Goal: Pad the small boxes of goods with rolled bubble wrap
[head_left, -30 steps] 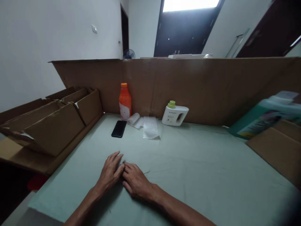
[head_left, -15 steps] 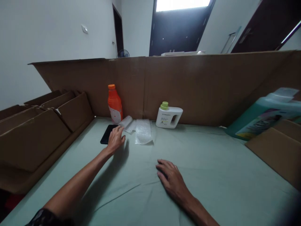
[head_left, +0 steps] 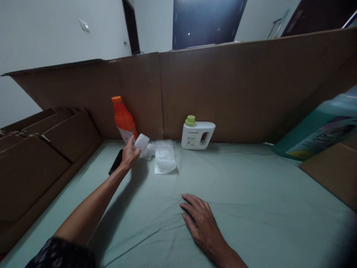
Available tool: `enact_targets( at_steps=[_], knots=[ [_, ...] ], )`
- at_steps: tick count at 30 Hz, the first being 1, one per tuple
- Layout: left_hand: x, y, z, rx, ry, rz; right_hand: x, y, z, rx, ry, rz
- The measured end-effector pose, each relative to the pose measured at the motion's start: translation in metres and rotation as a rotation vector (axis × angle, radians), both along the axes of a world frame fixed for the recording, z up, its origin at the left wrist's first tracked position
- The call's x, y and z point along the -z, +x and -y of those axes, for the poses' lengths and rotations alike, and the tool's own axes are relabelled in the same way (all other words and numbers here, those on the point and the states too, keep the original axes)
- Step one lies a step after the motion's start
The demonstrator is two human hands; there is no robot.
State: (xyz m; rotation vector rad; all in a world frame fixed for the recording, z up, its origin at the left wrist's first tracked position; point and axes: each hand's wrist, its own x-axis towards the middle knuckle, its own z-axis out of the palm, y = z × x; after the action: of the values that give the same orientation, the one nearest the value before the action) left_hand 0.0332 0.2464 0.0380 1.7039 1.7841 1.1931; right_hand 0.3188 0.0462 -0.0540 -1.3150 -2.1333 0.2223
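Two hands – the left hand and the right hand. Two bottles – one orange bottle, one white jug. One black phone. One bubble-wrap sheet, one small bubble-wrap roll.

Roll of bubble wrap: small, white-translucent, partly rolled, lifted at one end off the table, tilted up and left. Gripped by left hand at its lower edge. Its loose tail trails right to a flat sheet of the same wrap lying on the green cloth. Sits just before the orange bottle.
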Motion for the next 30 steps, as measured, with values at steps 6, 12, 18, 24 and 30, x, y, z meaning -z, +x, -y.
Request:
enact_targets(
  at_steps=[6, 12, 18, 24, 30],
  knots=[
    [-0.021, -0.023, 0.126, 0.213, -0.082, 0.604, -0.022, 0.001, -0.008, 0.027, -0.287, -0.29],
    [-0.018, 0.001, 0.215, 0.498, -0.363, 1.344, -0.062, -0.038, -0.002, -0.196, -0.775, -0.999],
    [0.02, -0.007, 0.23, 0.446, -0.441, 1.298, -0.076, -0.054, 0.013, -0.251, -0.962, -1.1],
    [0.017, -0.051, 0.221, 0.166, -0.078, 0.567, -0.108, -0.005, 0.0, -0.019, -0.715, -0.707],
    [-0.016, 0.007, 0.184, 0.567, 0.06, -0.367, -0.143, 0.008, 0.002, -0.01, -0.469, -0.217]
  ],
)
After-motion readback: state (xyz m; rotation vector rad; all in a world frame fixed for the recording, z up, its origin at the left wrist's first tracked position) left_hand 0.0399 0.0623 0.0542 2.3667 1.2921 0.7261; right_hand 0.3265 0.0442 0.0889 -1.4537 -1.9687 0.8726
